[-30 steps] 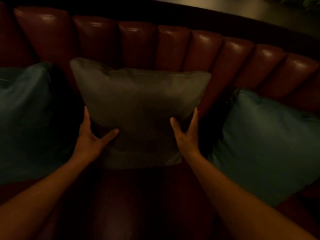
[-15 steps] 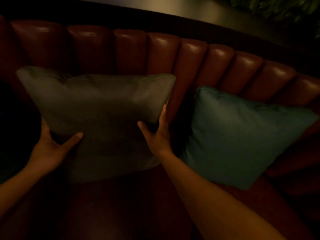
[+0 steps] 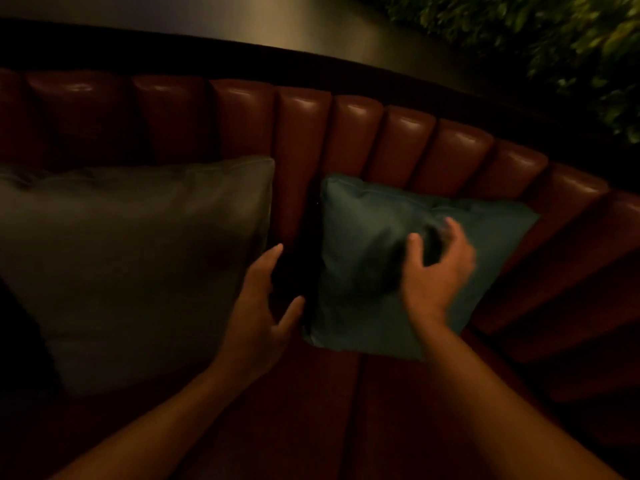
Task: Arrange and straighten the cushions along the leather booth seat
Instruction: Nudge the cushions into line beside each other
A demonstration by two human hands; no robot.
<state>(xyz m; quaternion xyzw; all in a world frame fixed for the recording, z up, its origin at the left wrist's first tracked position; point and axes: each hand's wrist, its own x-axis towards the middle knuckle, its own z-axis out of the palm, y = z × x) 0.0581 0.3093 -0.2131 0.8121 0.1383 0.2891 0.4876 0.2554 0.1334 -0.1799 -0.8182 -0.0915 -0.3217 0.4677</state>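
A grey-olive cushion (image 3: 131, 258) leans against the red leather booth backrest (image 3: 301, 133) on the left. To its right a smaller teal cushion (image 3: 363, 271) leans on the same backrest. My left hand (image 3: 263, 306) hovers in the dark gap between the two cushions, fingers relaxed, thumb close to the teal cushion's left edge. Over the front of the teal cushion is my right hand (image 3: 436, 271), blurred, fingers loosely spread and holding nothing.
The booth seat (image 3: 346, 410) runs below the cushions and curves away to the right. Behind the backrest lies a pale ledge (image 3: 277, 26), and green foliage (image 3: 571, 39) fills the upper right corner. The scene is dim.
Both hands have let go of the grey-olive cushion and moved right. My right hand now sits over the teal cushion, my left in the gap. The view has shifted right.
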